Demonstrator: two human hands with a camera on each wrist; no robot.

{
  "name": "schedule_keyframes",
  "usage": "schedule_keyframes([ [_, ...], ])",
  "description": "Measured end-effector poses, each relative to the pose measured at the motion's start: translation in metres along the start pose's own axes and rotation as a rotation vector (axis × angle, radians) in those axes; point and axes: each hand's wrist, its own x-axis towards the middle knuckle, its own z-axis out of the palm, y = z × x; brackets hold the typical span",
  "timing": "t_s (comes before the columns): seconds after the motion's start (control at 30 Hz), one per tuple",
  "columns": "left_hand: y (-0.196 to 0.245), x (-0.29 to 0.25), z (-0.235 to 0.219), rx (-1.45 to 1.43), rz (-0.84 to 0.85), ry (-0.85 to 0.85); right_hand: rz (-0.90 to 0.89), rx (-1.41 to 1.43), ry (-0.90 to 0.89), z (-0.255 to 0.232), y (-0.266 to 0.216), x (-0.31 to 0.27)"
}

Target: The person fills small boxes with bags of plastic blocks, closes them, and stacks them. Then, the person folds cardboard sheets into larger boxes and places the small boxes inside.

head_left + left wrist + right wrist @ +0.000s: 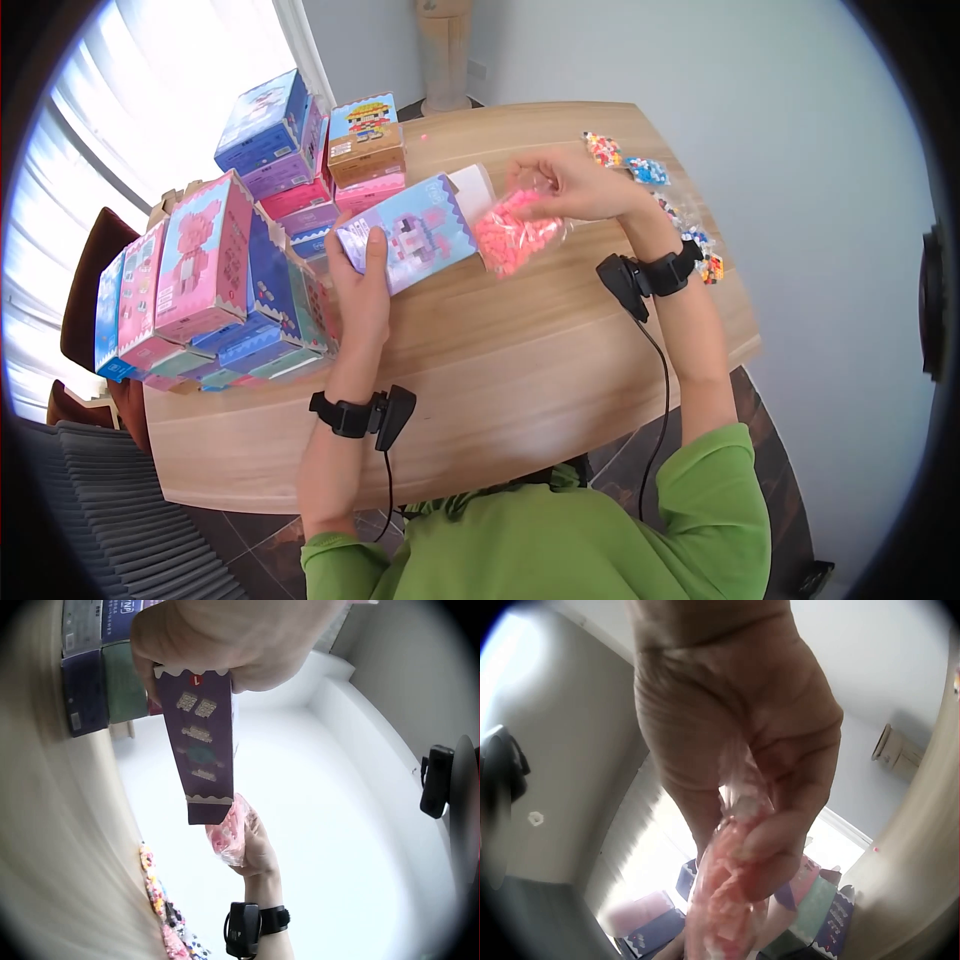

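Note:
My left hand (362,290) grips a light blue and purple box (410,235) that has a pixel-style figure printed on its front. The box's white end flap (472,190) stands open toward the right. Just beyond that end, my right hand (575,185) pinches a clear plastic bag of pink bricks (518,232) by its top. In the right wrist view, thumb and fingers close on the upper part of the bag (724,900). From the left wrist, the purple side of the box (199,742) shows, with the pink bag right at its far end.
Stacked toy boxes (205,255) fill the left side of the wooden table (470,340); more boxes (265,120) stand behind them. Along the right edge lie several small bags of coloured bricks, among them a blue and white one (647,171). A chair (90,290) stands at the left.

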Motion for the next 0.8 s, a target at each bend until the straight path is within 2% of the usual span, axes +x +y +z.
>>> schedule_keyframes([
  [0.03, 0.001, 0.000, 0.000, 0.013, 0.030, -0.020, -0.030, -0.014, -0.001, 0.001, -0.003, 0.000],
  [0.13, 0.001, 0.005, -0.006, 0.087, 0.067, -0.094, 0.057, 0.230, -0.008, -0.006, 0.005, 0.003],
  [0.23, 0.003, 0.001, 0.000, 0.090, 0.085, -0.103, 0.054, 0.205, 0.129, 0.005, 0.001, 0.006],
  [0.33, 0.006, -0.002, -0.001, 0.074, -0.070, -0.004, 0.022, 0.230, 0.276, 0.011, 0.012, 0.006],
  [0.43, -0.006, 0.000, -0.006, -0.028, -0.123, -0.068, 0.033, 0.231, 0.350, 0.018, 0.011, 0.002],
  [0.63, -0.003, -0.002, -0.005, -0.104, -0.332, -0.120, 0.095, 0.188, 0.259, 0.019, 0.015, -0.006],
  [0.73, -0.009, -0.006, 0.000, -0.120, -0.266, -0.117, 0.046, 0.103, 0.265, 0.024, 0.008, -0.004],
  [0.8, -0.007, -0.010, 0.002, -0.201, -0.292, -0.145, 0.048, 0.107, 0.515, 0.041, 0.017, 0.002],
])
